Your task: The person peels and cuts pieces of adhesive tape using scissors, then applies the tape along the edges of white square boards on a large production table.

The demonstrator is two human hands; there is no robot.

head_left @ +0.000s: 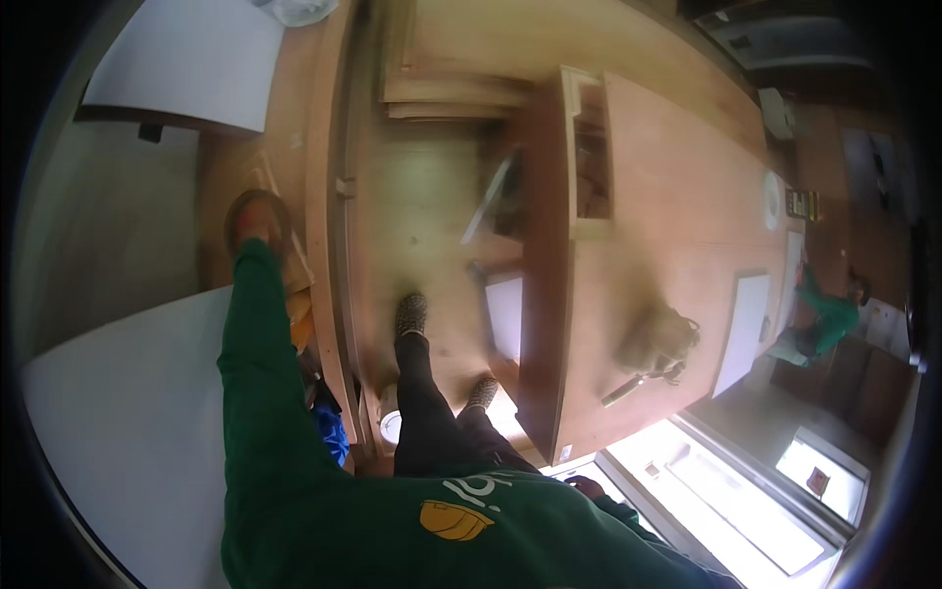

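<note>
My left arm reaches out to the left over a wooden bench. At its end, my left hand (pixel 257 220) is closed on a dark brown ring-shaped thing (pixel 280 218), blurred, so its kind is unclear. Beneath it lies a flat wooden piece (pixel 296 257). My right hand (pixel 586 486) is low beside my body, partly hidden by the sleeve, near the bright window side. Its fingers are too dark and small to make out.
A large wooden worktable (pixel 677 187) stands to the right, bearing a tan cloth bag (pixel 659 342) and a white panel (pixel 743 329). White boards (pixel 128 422) flank my left arm. A blue bag (pixel 332 432) lies below it. Another person (pixel 832 319) works far right.
</note>
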